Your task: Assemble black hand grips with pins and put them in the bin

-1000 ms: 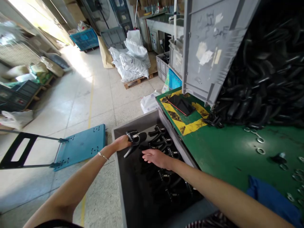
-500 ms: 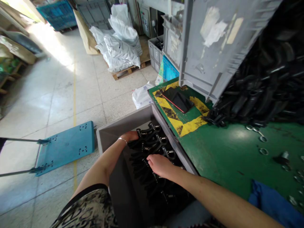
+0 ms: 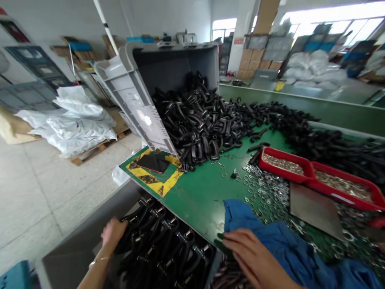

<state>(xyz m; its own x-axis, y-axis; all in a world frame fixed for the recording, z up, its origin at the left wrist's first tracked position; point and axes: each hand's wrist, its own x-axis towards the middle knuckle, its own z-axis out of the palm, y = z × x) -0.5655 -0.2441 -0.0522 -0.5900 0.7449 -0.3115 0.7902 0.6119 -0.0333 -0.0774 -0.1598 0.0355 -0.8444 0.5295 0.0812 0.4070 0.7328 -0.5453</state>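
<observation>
A person's bare arms reach forward at a green worktop (image 3: 195, 200). Against the worktop's near left edge, and lower than its surface, is a gray bin (image 3: 82, 230) with rows of black parts (image 3: 156, 241), each with a shiny metal piece. The left hand (image 3: 113, 233), a bracelet (image 3: 98, 261) at its wrist, is down in this bin at the parts' left side. Its fingers are blurred and curl out of sight, so whether it grips a part cannot be told. The right hand (image 3: 252, 255) is released, fingers stretched out and close together, above the worktop's near edge; dark green shows at its fingertips. Just beside it, a blue cloth (image 3: 278, 241) lies crumpled on the worktop. At the worktop's far left, a tipped crate (image 3: 141, 116) spills a black heap (image 3: 200, 124); on its right side are red trays (image 3: 287, 175) and scattered metal rings (image 3: 260, 190).
</observation>
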